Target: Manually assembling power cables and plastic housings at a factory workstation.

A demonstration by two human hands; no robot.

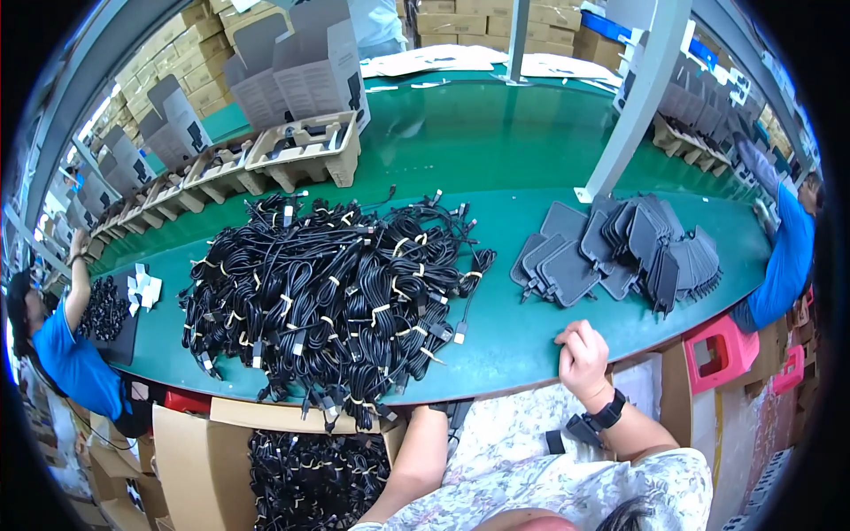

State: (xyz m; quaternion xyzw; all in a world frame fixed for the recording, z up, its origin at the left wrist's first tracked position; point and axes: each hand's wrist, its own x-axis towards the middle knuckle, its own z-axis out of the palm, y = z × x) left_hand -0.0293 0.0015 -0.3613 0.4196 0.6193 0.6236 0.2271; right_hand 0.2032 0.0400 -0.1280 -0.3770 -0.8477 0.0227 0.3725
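Observation:
My right hand (583,356) hovers over the table's front edge, fingers curled in and nothing visible in them. A black watch (609,409) is on that wrist. My left forearm (420,460) reaches up to the table edge, where the hand is hidden beneath it. Beyond it lies a large heap of black cables (319,283), coiled and tied with pale twist ties. Right of the heap, above my right hand, are dark grey flat panels (637,248), overlapping and fanned out. An open carton (204,460) below the table holds more tied cables (310,482).
Moulded pulp trays (305,150) with upright grey boxes (314,62) line the green table's (487,133) far left. A metal post (642,97) rises behind the panels. Co-workers in blue sit at left (84,354) and right (788,257). A pink stool (722,350) stands at right.

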